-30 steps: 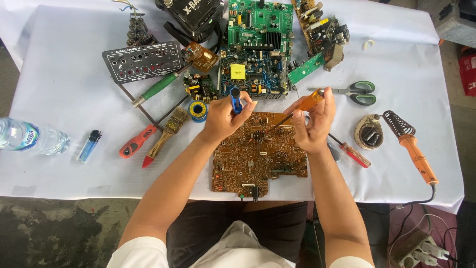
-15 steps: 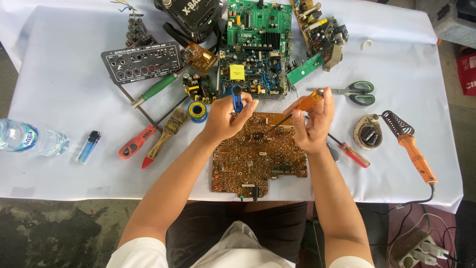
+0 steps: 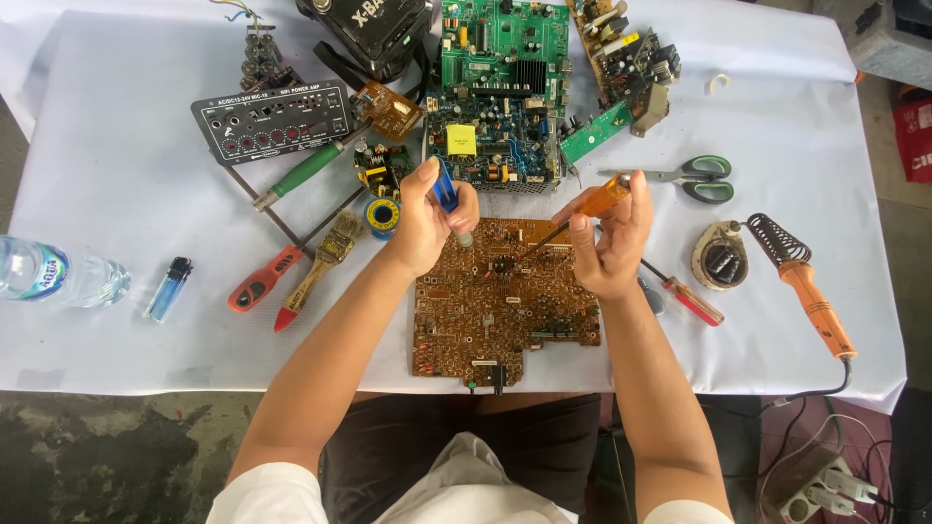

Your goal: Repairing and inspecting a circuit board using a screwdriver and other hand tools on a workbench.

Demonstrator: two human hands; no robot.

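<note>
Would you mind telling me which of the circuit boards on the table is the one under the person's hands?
It is the brown circuit board at the table's near edge. Both the left hand and right hand are over it; the green boards lie farther back, untouched.

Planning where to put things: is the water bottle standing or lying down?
Lying down: the water bottle rests on its side at the table's left edge.

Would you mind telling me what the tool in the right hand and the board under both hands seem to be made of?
The tool in the right hand: translucent orange handle, likely plastic, with a thin dark shaft that looks like metal. The brown circuit board: matte, probably a resin or paper laminate, speckled with small pale solder points.
</note>
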